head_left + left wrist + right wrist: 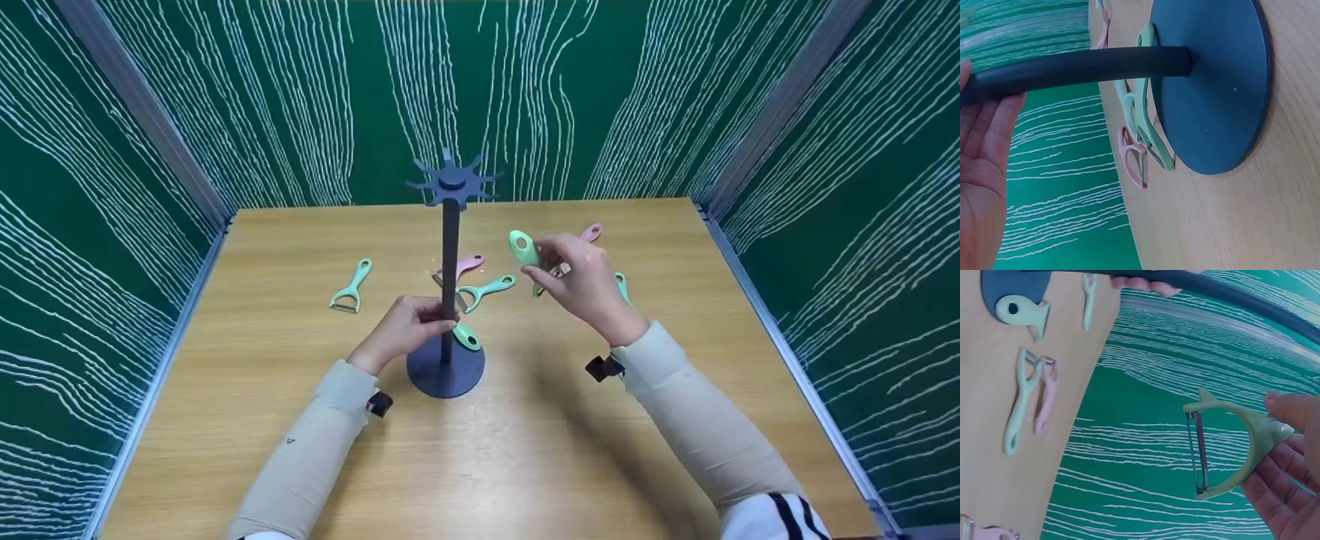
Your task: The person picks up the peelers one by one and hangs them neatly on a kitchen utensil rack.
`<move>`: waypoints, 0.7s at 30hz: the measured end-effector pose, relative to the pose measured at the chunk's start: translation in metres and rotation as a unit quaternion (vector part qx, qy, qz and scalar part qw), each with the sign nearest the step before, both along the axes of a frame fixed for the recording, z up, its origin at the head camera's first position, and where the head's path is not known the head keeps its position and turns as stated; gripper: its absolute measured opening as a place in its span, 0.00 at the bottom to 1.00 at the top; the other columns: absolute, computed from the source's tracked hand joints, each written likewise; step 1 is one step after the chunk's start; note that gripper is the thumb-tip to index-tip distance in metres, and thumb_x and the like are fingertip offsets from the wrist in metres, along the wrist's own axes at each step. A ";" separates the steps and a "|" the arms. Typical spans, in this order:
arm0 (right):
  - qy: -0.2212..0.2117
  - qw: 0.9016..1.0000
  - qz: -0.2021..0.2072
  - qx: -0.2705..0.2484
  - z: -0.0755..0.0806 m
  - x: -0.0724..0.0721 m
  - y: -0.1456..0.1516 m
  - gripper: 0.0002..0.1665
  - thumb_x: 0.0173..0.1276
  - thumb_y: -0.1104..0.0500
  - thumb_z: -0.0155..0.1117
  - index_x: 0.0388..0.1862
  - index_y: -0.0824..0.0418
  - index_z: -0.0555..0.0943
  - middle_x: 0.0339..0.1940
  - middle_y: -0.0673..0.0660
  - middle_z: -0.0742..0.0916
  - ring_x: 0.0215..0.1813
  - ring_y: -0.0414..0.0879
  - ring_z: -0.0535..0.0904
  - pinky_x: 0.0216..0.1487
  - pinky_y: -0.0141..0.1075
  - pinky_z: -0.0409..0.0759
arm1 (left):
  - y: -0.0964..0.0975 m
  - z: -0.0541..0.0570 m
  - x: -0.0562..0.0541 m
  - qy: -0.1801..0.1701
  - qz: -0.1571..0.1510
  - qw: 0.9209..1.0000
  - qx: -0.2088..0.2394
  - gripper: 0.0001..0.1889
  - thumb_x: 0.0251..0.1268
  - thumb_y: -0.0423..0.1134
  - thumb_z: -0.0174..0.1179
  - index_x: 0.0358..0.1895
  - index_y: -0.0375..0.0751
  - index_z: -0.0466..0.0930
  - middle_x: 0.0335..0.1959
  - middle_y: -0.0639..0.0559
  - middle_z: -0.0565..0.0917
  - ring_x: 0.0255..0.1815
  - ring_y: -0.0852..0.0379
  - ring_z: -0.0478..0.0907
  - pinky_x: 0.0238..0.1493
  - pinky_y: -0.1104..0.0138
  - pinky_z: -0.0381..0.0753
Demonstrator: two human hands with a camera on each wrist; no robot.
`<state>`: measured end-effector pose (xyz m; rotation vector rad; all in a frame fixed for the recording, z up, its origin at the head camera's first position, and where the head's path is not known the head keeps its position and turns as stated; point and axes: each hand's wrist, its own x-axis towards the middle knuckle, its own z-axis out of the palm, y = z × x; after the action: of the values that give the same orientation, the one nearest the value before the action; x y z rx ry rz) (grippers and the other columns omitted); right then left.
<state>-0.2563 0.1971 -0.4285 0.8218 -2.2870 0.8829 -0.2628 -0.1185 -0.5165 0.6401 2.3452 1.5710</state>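
Observation:
My left hand [409, 328] grips the dark pole [449, 255] of an upright stand, its fingers wrapped round the shaft in the left wrist view. A round base [1224, 118] carries the pole, and a hooked, star-shaped top [452, 180] crowns it. To the right of the pole, my right hand [589, 281] holds a light green Y-shaped peeler [1255, 444] above the table. Thumb and fingers pinch its handle, and the blade end shows in the right wrist view. Another green peeler [468, 337] lies against the base, close to my left hand.
On the wooden table [300, 420], a pink peeler [470, 263] and a teal peeler [493, 286] lie behind the pole. One teal peeler [354, 289] is at the left. Partly hidden by my right hand are a pink peeler [592, 232] and a teal peeler [622, 286]. Green streaked panels [525, 97] surround the table.

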 end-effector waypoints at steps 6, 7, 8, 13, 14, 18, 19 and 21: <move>0.033 0.999 0.001 -0.012 0.015 0.006 -0.005 0.22 0.64 0.62 0.85 0.53 0.68 0.87 0.39 0.61 0.93 0.38 0.49 0.91 0.41 0.43 0.93 | 0.000 0.000 0.000 -0.004 -0.001 1.000 0.001 0.11 0.79 0.35 0.67 0.57 0.46 0.92 0.55 0.45 0.93 0.58 0.48 0.90 0.70 0.47 0.85; 0.040 0.999 0.002 -0.015 0.017 0.006 -0.007 0.22 0.64 0.62 0.85 0.53 0.68 0.87 0.39 0.62 0.93 0.37 0.50 0.91 0.41 0.42 0.92 | 0.000 0.000 -0.001 -0.004 -0.001 1.000 0.000 0.11 0.79 0.35 0.66 0.57 0.46 0.92 0.55 0.46 0.93 0.58 0.48 0.90 0.70 0.47 0.85; 0.046 0.999 0.002 -0.017 0.020 0.007 -0.008 0.22 0.63 0.62 0.85 0.53 0.68 0.87 0.39 0.62 0.93 0.37 0.50 0.91 0.41 0.41 0.91 | 0.000 0.000 -0.001 -0.003 -0.001 1.000 0.001 0.11 0.79 0.35 0.67 0.57 0.46 0.92 0.55 0.46 0.93 0.57 0.48 0.90 0.69 0.48 0.85; 0.078 0.996 0.009 -0.034 0.029 0.011 -0.013 0.21 0.63 0.63 0.85 0.51 0.68 0.87 0.36 0.62 0.92 0.35 0.51 0.90 0.35 0.39 0.81 | 0.000 -0.002 -0.002 0.019 -0.013 1.000 0.007 0.09 0.76 0.33 0.68 0.53 0.41 0.92 0.53 0.41 0.93 0.55 0.49 0.91 0.65 0.51 0.88; 0.082 0.996 0.010 -0.038 0.031 0.012 -0.014 0.20 0.63 0.64 0.85 0.51 0.68 0.87 0.35 0.62 0.92 0.34 0.51 0.90 0.35 0.38 0.80 | 0.001 -0.001 -0.002 0.025 -0.016 1.000 0.009 0.08 0.76 0.33 0.68 0.52 0.40 0.92 0.53 0.40 0.93 0.54 0.49 0.91 0.64 0.52 0.89; 0.096 0.994 0.016 -0.055 0.038 0.018 -0.018 0.20 0.62 0.65 0.85 0.50 0.69 0.87 0.35 0.61 0.91 0.34 0.51 0.90 0.33 0.39 0.82 | 0.001 -0.001 -0.002 0.035 -0.024 0.999 0.012 0.08 0.75 0.31 0.68 0.51 0.38 0.92 0.52 0.37 0.92 0.53 0.50 0.91 0.63 0.53 0.90; 0.099 0.993 0.019 -0.059 0.040 0.020 -0.020 0.20 0.62 0.66 0.85 0.50 0.69 0.87 0.35 0.61 0.91 0.34 0.51 0.90 0.33 0.38 0.83 | 0.001 -0.001 -0.002 0.035 -0.025 0.999 0.012 0.08 0.75 0.31 0.68 0.51 0.38 0.92 0.52 0.37 0.92 0.53 0.50 0.91 0.63 0.53 0.90; 0.103 0.992 0.023 -0.067 0.044 0.023 -0.022 0.20 0.62 0.66 0.85 0.50 0.69 0.87 0.35 0.61 0.91 0.34 0.51 0.90 0.36 0.33 0.83 | 0.001 -0.001 -0.002 0.033 -0.024 0.999 0.012 0.08 0.75 0.31 0.68 0.51 0.39 0.92 0.52 0.39 0.93 0.53 0.51 0.91 0.63 0.53 0.89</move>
<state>-0.2331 0.1754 -0.3846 0.8668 -2.0165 0.9166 -0.2649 -0.1179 -0.5179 0.7594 2.3419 1.5835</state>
